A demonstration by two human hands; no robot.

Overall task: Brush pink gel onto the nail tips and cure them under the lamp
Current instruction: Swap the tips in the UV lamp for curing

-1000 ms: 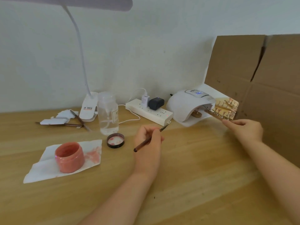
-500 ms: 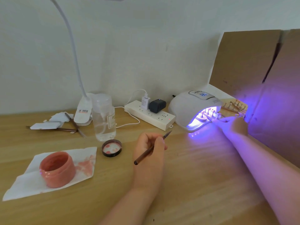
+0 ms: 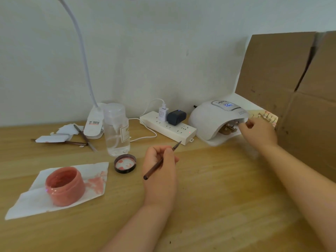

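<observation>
The wooden table [image 3: 209, 188] is carrying everything, with a cardboard box [image 3: 294, 84] standing at the right edge and a white desk lamp [image 3: 85, 70] arching in from the back left. The curing lamp [image 3: 214, 120] is sitting at the back right with its mouth facing the person, display lit but no purple glow showing, so curing is probably not running right now. The right hand [image 3: 258, 131] is reaching to that mouth, fingers curled at the opening; it looks to be handling the holder of nail tips [image 3: 231, 127] sitting just inside, but whether it is actually pinching it cannot be told. A second rack of tips [image 3: 267, 118] is lying behind the hand, beside the box, likely waiting its turn. The left hand [image 3: 160, 171] is hovering mid-table, gripping the brush [image 3: 161, 160] pen-style with the bristle end pointing up and away, probably to keep gel off the table. A power strip [image 3: 169, 128] is lying along the wall feeding the lamp. A clear bottle [image 3: 117, 130] is standing left of centre. The open pink gel jar [image 3: 64, 186] is sitting on a smeared paper towel [image 3: 87, 180] at front left, within brush reach, towel likely for wiping. Its lid [image 3: 125, 163] is lying upturned just beside the towel. Spare tools and white pads [image 3: 54, 137] are lying at back left.
</observation>
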